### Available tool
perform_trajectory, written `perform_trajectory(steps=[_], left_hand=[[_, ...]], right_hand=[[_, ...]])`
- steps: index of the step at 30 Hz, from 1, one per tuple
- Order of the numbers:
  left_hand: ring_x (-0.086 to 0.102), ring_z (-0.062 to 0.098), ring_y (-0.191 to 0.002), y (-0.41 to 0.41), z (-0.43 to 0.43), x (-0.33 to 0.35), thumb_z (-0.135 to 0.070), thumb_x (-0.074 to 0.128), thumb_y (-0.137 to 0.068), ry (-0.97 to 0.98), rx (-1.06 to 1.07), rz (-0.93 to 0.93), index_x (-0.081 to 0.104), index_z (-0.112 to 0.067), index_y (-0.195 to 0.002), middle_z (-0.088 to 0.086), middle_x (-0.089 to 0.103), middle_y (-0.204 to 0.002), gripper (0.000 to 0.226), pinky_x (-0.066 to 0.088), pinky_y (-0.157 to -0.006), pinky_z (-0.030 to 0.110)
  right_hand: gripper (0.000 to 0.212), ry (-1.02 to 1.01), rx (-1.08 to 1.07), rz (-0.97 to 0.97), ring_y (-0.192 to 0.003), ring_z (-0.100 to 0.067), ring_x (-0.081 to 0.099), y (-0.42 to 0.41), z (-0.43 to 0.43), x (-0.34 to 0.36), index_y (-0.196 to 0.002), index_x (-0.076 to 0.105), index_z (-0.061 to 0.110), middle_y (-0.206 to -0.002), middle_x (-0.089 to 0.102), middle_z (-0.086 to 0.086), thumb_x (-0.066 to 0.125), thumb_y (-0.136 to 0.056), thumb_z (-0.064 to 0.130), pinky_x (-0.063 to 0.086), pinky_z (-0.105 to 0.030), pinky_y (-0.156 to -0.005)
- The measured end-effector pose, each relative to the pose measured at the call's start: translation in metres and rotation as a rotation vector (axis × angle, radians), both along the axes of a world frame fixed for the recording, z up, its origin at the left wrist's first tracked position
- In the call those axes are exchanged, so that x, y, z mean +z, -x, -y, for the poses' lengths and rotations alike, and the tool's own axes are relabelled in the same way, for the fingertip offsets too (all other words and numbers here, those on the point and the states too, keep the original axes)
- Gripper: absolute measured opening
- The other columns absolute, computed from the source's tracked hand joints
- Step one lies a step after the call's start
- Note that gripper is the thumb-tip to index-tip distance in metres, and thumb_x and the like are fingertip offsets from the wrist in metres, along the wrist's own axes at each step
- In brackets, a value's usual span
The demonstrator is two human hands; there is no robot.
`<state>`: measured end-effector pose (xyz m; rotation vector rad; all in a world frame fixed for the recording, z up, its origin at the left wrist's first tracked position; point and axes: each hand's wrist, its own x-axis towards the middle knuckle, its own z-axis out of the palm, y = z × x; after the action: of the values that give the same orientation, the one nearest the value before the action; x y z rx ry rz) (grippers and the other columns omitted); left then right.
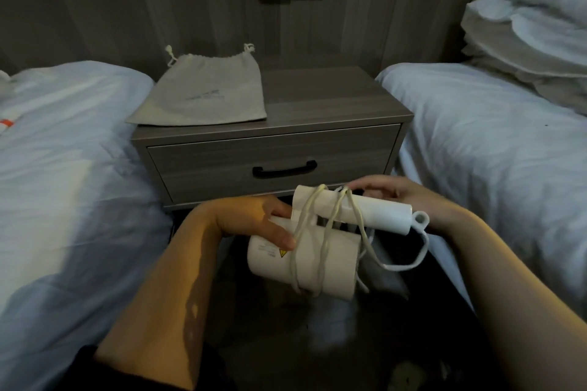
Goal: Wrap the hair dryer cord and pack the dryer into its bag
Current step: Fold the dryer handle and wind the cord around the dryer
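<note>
Hair dryer: a white folding hair dryer (320,260) is held in the air in front of the nightstand (333,95), low between the two beds, with its handle folded along the barrel.
Cord: the white cord (322,255) runs in several loose turns round the barrel and the folded handle; a slack loop hangs off the right end.
Left hand: the left hand (254,219) grips the barrel's left end, thumb across the front and fingers curled behind.
Right hand: the right hand (403,194) lies behind the handle, fingers reaching toward the cord turns at the top; blur hides whether it pinches the cord, so I cannot tell its grip.
Bag: a pale drawstring bag (206,89) lies flat on the nightstand's left half, its bottom corner hanging past the front left corner.
Drawer: the drawer (273,162) is closed.
Beds: a white-sheeted bed (63,152) stands to the left and another bed (492,136) to the right, with pillows (533,25) stacked at its far end.
</note>
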<state>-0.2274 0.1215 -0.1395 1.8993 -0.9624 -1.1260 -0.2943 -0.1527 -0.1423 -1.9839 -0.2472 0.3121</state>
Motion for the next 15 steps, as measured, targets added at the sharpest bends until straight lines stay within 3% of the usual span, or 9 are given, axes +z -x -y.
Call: perform_trajectory(steps=[2,4,6,8,10,12,15], left_hand=[[0.066,0.005,-0.092,0.0,0.003,-0.003,-0.05,0.078,-0.049,0.038,0.002,-0.017,0.068,-0.037,-0.088,-0.016,0.072,-0.091,0.042,0.05,-0.086,0.028],[0.066,0.008,-0.094,0.001,0.006,-0.005,-0.057,0.08,-0.047,0.079,0.002,-0.032,0.068,-0.036,-0.09,-0.014,0.072,-0.093,0.05,0.05,-0.089,0.03],[0.066,0.008,-0.095,0.002,0.011,-0.008,-0.065,0.078,-0.044,0.11,0.009,-0.068,0.069,-0.035,-0.09,-0.013,0.073,-0.093,0.056,0.051,-0.088,0.027],[0.067,0.008,-0.093,0.004,0.016,-0.01,-0.065,0.078,-0.043,0.135,0.018,-0.114,0.071,-0.034,-0.089,-0.011,0.073,-0.092,0.056,0.051,-0.084,0.024],[0.066,0.009,-0.093,0.006,0.021,-0.014,-0.066,0.078,-0.043,0.144,0.027,-0.121,0.071,-0.032,-0.089,-0.009,0.072,-0.093,0.058,0.051,-0.084,0.024],[0.066,0.007,-0.091,0.009,0.027,-0.017,-0.068,0.077,-0.041,0.149,0.029,-0.109,0.068,-0.028,-0.092,-0.008,0.071,-0.094,0.065,0.051,-0.084,0.023],[0.067,0.004,-0.086,0.009,0.031,-0.022,-0.068,0.078,-0.038,0.201,0.085,-0.128,0.067,-0.024,-0.093,-0.01,0.073,-0.088,0.071,0.051,-0.078,0.019]], right_hand=[[0.036,0.057,0.034,0.029,-0.099,-0.009,0.064,-0.005,-0.002,-0.007,-0.112,0.063,0.027,-0.102,0.072,-0.001,0.064,-0.08,0.011,0.047,-0.02,-0.086],[0.036,0.063,0.002,0.037,-0.083,0.008,0.065,-0.015,-0.003,-0.014,-0.112,0.062,0.015,-0.097,0.072,0.005,0.057,-0.083,-0.006,0.047,-0.009,-0.075],[0.038,-0.01,-0.103,0.019,-0.062,0.008,0.064,-0.02,-0.01,-0.018,-0.12,0.053,-0.006,-0.078,0.072,0.004,0.051,-0.083,-0.013,0.048,-0.008,-0.063],[0.033,-0.07,-0.176,0.068,-0.059,0.007,0.063,-0.02,-0.014,-0.024,-0.108,0.059,-0.002,-0.067,0.071,0.008,0.06,-0.075,-0.004,0.047,-0.008,-0.061],[0.024,-0.087,-0.225,0.126,-0.065,0.007,0.064,-0.02,-0.021,-0.028,-0.089,0.069,0.011,-0.075,0.071,0.009,0.066,-0.068,-0.002,0.048,-0.011,-0.07],[0.027,-0.098,-0.287,0.073,-0.07,-0.003,0.065,-0.022,-0.026,-0.035,-0.078,0.072,0.019,-0.073,0.07,0.009,0.06,-0.078,-0.005,0.05,-0.023,-0.078],[0.024,0.118,-0.254,0.111,-0.085,-0.012,0.055,-0.019,-0.026,-0.039,-0.108,0.062,0.003,-0.086,0.056,0.011,0.05,-0.089,-0.005,0.046,-0.029,-0.092]])
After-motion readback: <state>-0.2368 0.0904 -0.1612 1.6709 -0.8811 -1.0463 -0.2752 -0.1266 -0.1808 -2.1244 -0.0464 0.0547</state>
